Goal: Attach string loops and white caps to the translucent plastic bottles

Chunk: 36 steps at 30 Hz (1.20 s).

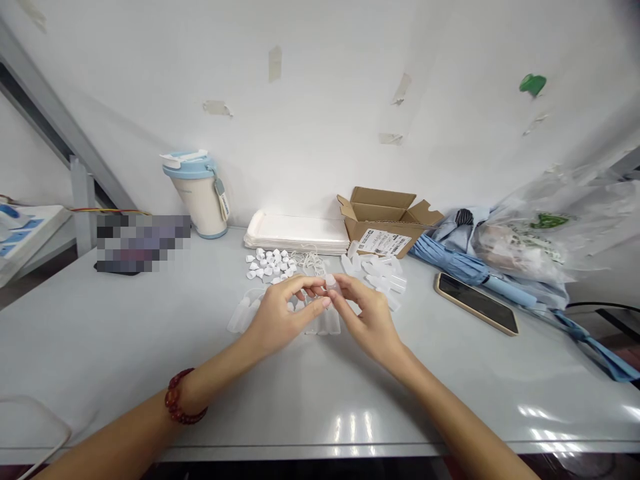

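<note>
In front of me, a small translucent plastic tube (331,283) is pinched between the fingertips of both hands. My right hand (367,313) has thumb and index finger closed on it, and part of its body is hidden behind those fingers. From the other side, my left hand (280,317) presses its bent fingertips and thumb against the tube. Below the hands lies a row of similar tubes (323,325), partly covered by the left hand. Small white caps (270,263) are scattered behind the left hand, beside a tangle of white cords (311,259). More loose translucent tubes (383,270) lie behind the right hand.
White stacked trays (300,230) and an open cardboard box (385,230) stand along the wall. A tumbler (200,197) is at the back left, near a blurred-out item (143,243). On the right lie a phone (475,303), a blue folded umbrella (455,260) and a plastic bag (530,233).
</note>
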Available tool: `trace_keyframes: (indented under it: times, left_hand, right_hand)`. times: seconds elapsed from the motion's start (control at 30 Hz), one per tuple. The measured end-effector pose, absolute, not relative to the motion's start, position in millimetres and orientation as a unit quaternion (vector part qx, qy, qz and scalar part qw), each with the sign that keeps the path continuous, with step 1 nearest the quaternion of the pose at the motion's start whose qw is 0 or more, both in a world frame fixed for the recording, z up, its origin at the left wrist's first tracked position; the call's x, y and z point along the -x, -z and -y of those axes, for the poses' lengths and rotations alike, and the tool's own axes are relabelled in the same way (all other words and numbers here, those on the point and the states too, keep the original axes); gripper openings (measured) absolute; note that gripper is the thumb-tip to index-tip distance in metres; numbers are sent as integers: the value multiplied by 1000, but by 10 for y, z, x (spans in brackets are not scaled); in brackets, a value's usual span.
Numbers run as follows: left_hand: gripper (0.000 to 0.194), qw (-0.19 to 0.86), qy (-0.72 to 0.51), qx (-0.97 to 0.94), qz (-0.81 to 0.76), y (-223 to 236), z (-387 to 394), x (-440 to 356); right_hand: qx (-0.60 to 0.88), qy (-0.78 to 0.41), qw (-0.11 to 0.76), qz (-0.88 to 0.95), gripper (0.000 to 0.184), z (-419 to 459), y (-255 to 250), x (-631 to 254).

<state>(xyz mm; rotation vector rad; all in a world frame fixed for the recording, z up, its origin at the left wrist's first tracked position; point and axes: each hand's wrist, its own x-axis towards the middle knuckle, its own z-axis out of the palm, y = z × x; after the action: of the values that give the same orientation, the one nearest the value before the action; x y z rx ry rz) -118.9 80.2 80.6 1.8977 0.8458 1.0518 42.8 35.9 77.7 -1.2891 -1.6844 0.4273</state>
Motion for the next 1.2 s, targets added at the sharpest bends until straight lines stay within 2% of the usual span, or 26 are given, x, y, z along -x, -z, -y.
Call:
trace_keyframes:
  times: [0.1,0.2,0.3,0.43,0.57,0.8,1.0,1.1,1.2]
  left_hand:
    - [14,315,-434,-788,-304,-782,-780,1167]
    - [17,229,-463,-806,-288,-750,-776,1148]
    - [23,158,-479,-818,-276,-729,-783,1146]
    - [38,117,-451,-852,-239,-697,-802,1155]
    - [46,94,-438,-868,-215,-643,-821,1147]
    - [45,58,-441,-873,-199,-618,-841,1133]
    - [42,71,-435,-876,-196,-577,-857,1066]
    - [44,111,-399,-881,-228,-555,-822,999]
    - [54,168,-364,-876,-269,-548,-772,930]
  right_hand:
    - [524,-355,506,585,25,-359,-857,-441]
    - [495,-466,519,518,28,-373,-905,-463]
    - [473,-531,522,470,28,-386,-917,-476]
    - [452,-573,514,451,24,-385,-927,-466]
    - [458,-564,513,457,24,-375,-938,-451]
    - [508,-472,461,554,23,-390,-930,-483]
    - [579,-338,300,678,22,-374,-1024,-610]
    - [608,-320,204,697,23,-364,-1078,-700]
    - [627,-314,147,697,27,-368,-1101,-778]
